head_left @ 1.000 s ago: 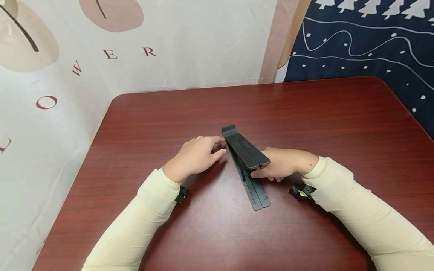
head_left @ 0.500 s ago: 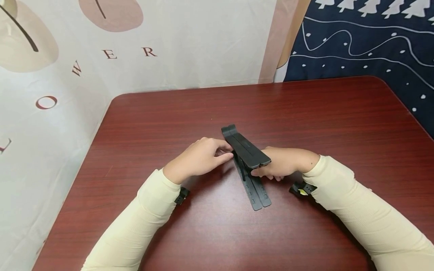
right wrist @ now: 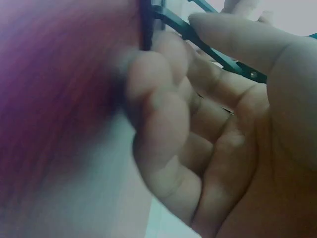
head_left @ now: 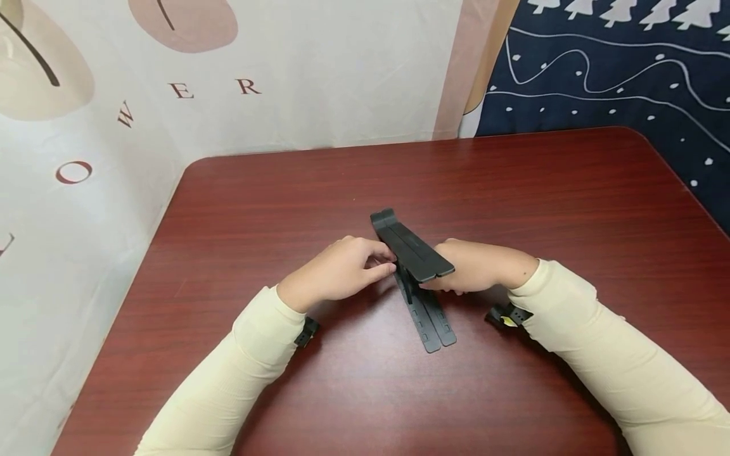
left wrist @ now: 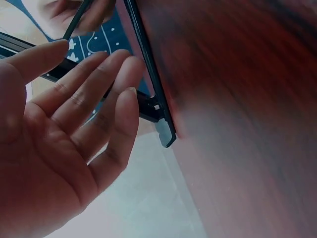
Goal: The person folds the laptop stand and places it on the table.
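A black folding laptop stand (head_left: 413, 248) stands on the table, its top arms tilted up over a flat two-rail base (head_left: 436, 326). My left hand (head_left: 342, 269) is at its left side, thumb and fingertips right at the gap between top and base. In the left wrist view, the fingers of that hand (left wrist: 81, 119) are loosely bent beside a strut, palm showing. My right hand (head_left: 473, 266) reaches under the raised top from the right, partly hidden by it. The right wrist view has its fingers (right wrist: 163, 119) curled, with the thumb (right wrist: 237, 39) along a dark strut (right wrist: 213, 52).
The reddish-brown wooden table (head_left: 274, 196) has rounded back corners. Behind it hang a pale printed cloth (head_left: 342, 76) and a dark blue cloth (head_left: 599, 82) with white trees. Black straps (head_left: 507, 316) circle both wrists.
My left hand has moved right, from the stand's upper left edge to the gap at its side. My right hand has shifted slightly, its thumb further under the top. The stand stays in place.
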Demonstrator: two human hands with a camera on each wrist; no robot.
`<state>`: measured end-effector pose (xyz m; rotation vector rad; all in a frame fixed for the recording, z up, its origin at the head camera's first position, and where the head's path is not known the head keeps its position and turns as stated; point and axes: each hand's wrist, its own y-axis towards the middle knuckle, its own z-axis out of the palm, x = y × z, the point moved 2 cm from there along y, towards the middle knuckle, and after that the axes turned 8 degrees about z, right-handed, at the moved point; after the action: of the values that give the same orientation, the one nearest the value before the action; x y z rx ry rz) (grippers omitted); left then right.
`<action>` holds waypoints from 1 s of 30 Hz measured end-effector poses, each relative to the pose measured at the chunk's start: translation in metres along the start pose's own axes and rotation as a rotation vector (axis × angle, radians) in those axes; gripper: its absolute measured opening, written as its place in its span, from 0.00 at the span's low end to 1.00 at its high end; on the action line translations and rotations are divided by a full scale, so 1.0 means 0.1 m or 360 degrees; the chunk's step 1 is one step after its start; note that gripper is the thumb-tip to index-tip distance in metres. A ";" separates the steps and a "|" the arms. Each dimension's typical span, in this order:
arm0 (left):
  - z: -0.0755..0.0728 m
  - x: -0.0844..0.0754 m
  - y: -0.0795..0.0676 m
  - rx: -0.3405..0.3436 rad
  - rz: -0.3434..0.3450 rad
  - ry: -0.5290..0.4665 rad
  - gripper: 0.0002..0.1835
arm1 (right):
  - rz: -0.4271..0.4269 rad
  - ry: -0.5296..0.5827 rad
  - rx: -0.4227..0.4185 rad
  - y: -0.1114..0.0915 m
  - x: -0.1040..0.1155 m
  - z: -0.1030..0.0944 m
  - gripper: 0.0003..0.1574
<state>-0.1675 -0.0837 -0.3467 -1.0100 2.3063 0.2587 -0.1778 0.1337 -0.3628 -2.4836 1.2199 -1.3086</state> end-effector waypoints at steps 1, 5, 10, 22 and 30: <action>0.00 0.00 0.00 0.0005 0.0013 -0.0011 0.09 | -0.0026 -0.0001 -0.0034 0.00 0.01 -0.01 0.07; 0.01 -0.01 0.00 0.0041 0.0056 -0.0043 0.08 | -0.0098 0.0012 -0.0114 0.00 0.02 -0.04 0.09; 0.00 -0.02 0.00 0.0076 0.0082 -0.0058 0.08 | -0.0118 0.0022 -0.0132 0.00 0.02 -0.04 0.10; 0.02 -0.01 0.01 0.0086 0.0107 -0.0057 0.07 | -0.0146 -0.0018 -0.0169 0.00 0.04 -0.04 0.10; 0.01 -0.03 0.00 0.0098 0.0117 -0.0086 0.07 | -0.0146 -0.0001 -0.0167 0.01 0.04 -0.03 0.10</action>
<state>-0.1649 -0.0814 -0.3456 -0.8786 2.2905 0.2399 -0.1797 0.1317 -0.3586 -2.6419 1.2189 -1.2964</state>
